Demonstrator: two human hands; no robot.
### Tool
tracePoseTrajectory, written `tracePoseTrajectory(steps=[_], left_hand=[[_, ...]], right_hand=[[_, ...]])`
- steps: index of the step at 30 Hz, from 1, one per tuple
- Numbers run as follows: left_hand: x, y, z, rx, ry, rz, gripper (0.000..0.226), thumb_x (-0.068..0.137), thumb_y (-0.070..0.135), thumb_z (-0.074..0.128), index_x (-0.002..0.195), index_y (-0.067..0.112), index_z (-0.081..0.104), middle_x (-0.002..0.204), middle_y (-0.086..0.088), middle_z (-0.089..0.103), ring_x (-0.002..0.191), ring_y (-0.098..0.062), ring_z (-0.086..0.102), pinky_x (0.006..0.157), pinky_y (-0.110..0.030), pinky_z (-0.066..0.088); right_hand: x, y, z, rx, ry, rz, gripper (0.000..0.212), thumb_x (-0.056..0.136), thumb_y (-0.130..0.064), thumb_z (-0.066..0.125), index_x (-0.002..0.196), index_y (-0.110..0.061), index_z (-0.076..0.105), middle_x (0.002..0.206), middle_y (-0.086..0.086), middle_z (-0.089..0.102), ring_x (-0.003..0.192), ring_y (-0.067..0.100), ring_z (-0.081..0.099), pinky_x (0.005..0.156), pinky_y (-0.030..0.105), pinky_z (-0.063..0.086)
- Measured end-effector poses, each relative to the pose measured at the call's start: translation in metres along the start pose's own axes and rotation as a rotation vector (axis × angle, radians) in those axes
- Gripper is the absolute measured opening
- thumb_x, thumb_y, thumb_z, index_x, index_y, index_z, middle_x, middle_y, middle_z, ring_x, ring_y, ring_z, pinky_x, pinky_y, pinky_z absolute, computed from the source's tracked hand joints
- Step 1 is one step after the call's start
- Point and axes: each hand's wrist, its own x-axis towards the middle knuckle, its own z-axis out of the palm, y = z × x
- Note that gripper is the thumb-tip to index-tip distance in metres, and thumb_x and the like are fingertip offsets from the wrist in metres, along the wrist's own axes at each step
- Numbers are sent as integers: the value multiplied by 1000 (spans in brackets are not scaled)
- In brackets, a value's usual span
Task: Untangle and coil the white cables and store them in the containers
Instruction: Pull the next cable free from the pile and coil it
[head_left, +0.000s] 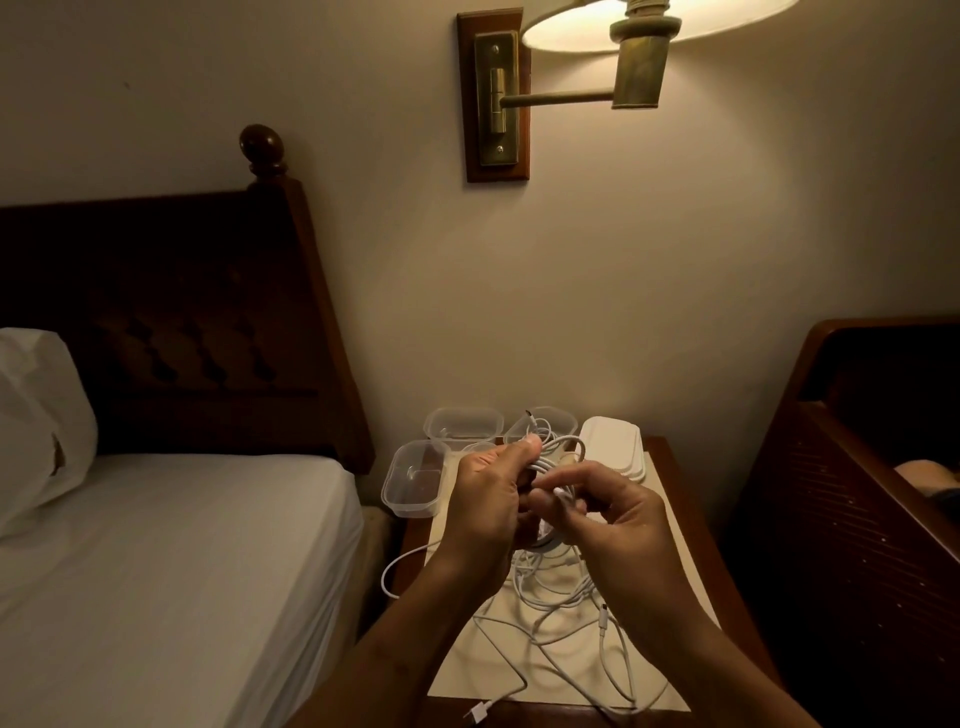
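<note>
Coiling is the step: left hand (485, 501) grips the cable coil (566, 442), right hand (621, 522) seemingly pinches its tail (560, 491) (dim light); next, finish winding, then a container (402, 493).

left hand (483, 499) curled, right hand (621, 514) pinching, raised close together

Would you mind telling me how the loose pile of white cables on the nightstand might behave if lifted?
Probably floppy: the loose cables lie in slack, overlapping loops, so they would likely sag and drag one another along. A strand droops over the nightstand edge, so ends may trail or snag.
</note>
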Motion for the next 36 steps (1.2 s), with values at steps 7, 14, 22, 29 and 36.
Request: tracePoseTrajectory(steps=[7,14,22,29,36], left_hand=[[16,-9,-5,-7,-24,-28,42,106,26,52,65,14,50,57,-5,39,39,-9,33,38,-17,27],[32,-20,-16,36,25,-5,41,106,22,50,66,15,46,63,-5,28,45,-10,20,39,-21,21],[32,-41,-12,99,29,-72,33,105,16,48,72,14,48,60,-1,29,45,-11,22,44,-24,19],[34,-32,-45,-174,-15,-271,52,101,23,53,52,23,35,46,5,21,34,-6,19,40,-18,10],[15,-4,-44,-252,-198,-324,46,86,31,63,56,24,29,49,6,17,34,-5,21,43,-20,6]], right_hand=[[0,23,1,-665,258,-269,25,82,-46,65,103,-40,77,110,-3,61,110,23,49,73,24,44],[8,15,-4,-671,259,-367,15,83,-26,79,92,-37,78,106,-14,62,102,12,53,78,43,47],[32,-5,6,-138,141,-240,7,94,-7,67,96,-11,73,80,3,74,78,20,73,71,29,61],[36,6,-28,-325,103,-315,13,85,-3,76,95,-11,75,85,0,76,82,14,75,74,28,62],[41,42,-43,-1225,143,-676,7,87,-10,73,94,-10,73,96,7,68,94,23,57,74,32,47]])
